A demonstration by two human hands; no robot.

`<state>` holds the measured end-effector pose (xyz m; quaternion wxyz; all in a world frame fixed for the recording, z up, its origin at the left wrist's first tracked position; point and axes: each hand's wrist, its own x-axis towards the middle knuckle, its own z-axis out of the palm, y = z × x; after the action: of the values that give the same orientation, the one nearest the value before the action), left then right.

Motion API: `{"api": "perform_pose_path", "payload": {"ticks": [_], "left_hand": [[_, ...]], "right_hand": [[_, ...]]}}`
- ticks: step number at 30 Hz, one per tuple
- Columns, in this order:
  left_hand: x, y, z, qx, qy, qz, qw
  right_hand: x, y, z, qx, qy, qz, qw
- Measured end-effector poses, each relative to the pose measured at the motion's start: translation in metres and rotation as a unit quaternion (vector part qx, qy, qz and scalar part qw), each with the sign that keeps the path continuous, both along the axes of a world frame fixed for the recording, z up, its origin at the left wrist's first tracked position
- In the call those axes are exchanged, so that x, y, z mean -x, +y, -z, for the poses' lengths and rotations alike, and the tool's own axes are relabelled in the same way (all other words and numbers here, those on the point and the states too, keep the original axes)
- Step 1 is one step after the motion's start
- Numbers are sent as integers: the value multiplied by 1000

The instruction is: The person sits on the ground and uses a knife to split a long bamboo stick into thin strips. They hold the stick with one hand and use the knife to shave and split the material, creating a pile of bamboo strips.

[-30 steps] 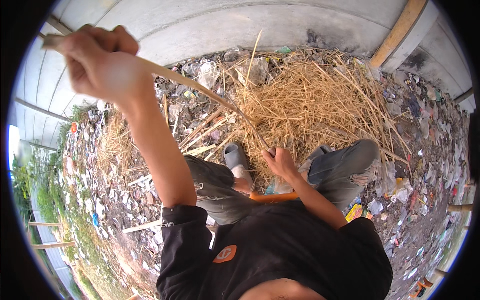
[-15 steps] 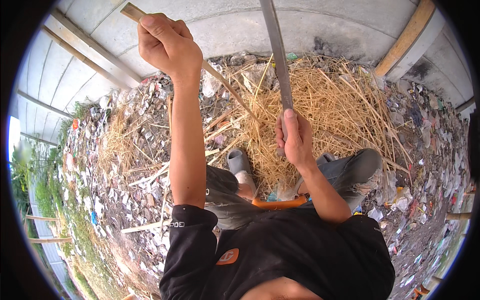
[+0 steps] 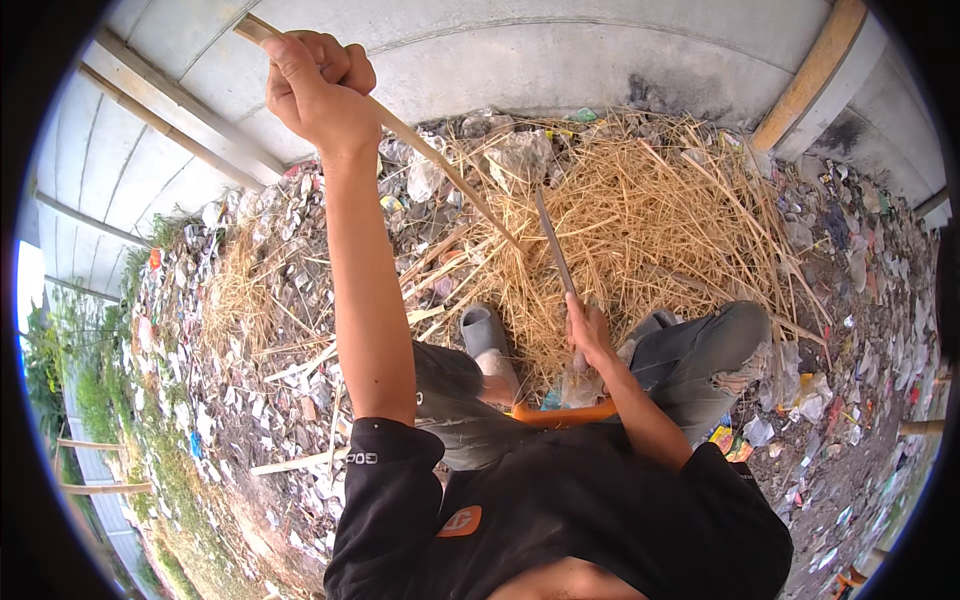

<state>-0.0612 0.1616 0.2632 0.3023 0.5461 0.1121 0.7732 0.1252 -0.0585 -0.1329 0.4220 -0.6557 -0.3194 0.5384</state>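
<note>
Raised at the upper left, my left hand (image 3: 325,95) is closed round a long bamboo strip (image 3: 450,172). The strip slants down to the right, its lower end at the pile of straw-coloured shavings (image 3: 660,230). My right hand (image 3: 588,332) grips a machete (image 3: 552,240) low, between my knees. The narrow dark blade points up and away, just right of the strip's lower end, and appears apart from it. My fingers partly hide the machete's handle.
A grey concrete wall (image 3: 600,65) with a wooden post (image 3: 810,75) stands beyond the pile. Scraps of litter (image 3: 200,330) cover the ground around. Between my legs shows an orange seat edge (image 3: 565,413), near my grey clog (image 3: 482,328). A loose pale strip (image 3: 295,463) lies left.
My right hand has come down and nearer to me, and the machete blade has dropped from high up to beside the strip's lower end. My left hand has shifted slightly left with the strip.
</note>
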Motion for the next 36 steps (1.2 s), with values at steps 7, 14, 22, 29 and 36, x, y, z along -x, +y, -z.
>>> {"api": "perform_pose_path", "payload": {"ticks": [7,14,22,29,36], "left_hand": [[11,15,-4,25,35,25,999],[-36,15,-2,-35,8,-179,983],[-56,24,-3,-27,15,-214,976],[-78,9,-25,133,-51,205,968],[-61,20,-16,118,-41,-39,991]], "right_hand": [[9,32,-169,-303,94,72,945],[43,5,-32,-112,63,-8,992],[-5,-6,-74,-35,90,23,995],[-28,16,-211,-275,97,82,953],[-29,-11,-210,-252,124,84,956]]}}
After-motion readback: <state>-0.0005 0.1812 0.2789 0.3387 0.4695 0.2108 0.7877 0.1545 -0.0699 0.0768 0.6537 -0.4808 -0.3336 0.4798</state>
